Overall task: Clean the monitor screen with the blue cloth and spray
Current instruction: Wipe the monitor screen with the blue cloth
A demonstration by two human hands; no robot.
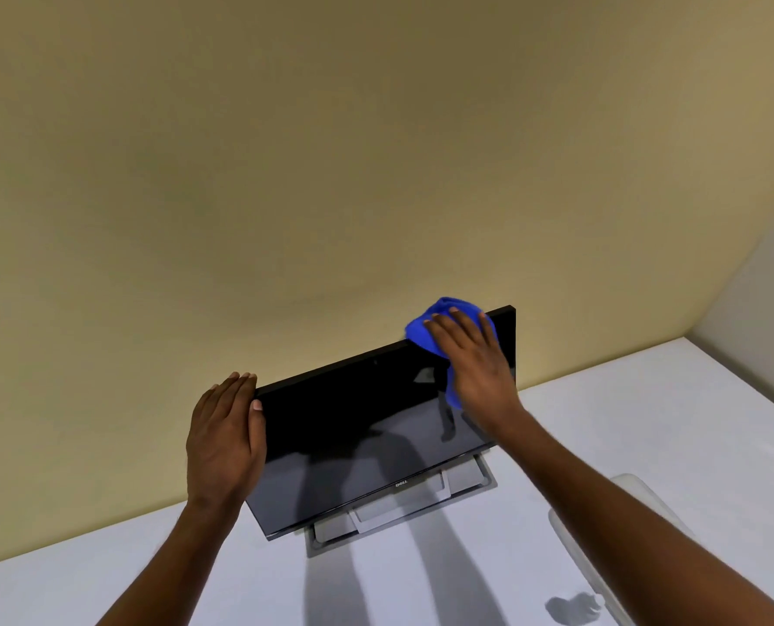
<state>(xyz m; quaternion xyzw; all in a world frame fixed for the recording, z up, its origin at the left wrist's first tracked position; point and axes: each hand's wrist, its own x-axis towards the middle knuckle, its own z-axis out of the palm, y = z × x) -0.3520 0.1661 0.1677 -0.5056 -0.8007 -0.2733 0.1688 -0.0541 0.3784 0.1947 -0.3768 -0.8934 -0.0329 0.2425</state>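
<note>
A white table (647, 422) fills the lower part of the view, its surface plain and matte. Behind it rises a cream-yellow wall (331, 151) that takes up most of the frame, unmarked apart from soft shading. At the right, a paler wall (773, 309) meets the yellow one at a corner and runs along the table's far right side. 2 long grey shadows (448, 576) stretch across the tabletop toward the near edge. Near the lower right, a small dark shadow blot (570, 609) lies on the white surface.
</note>
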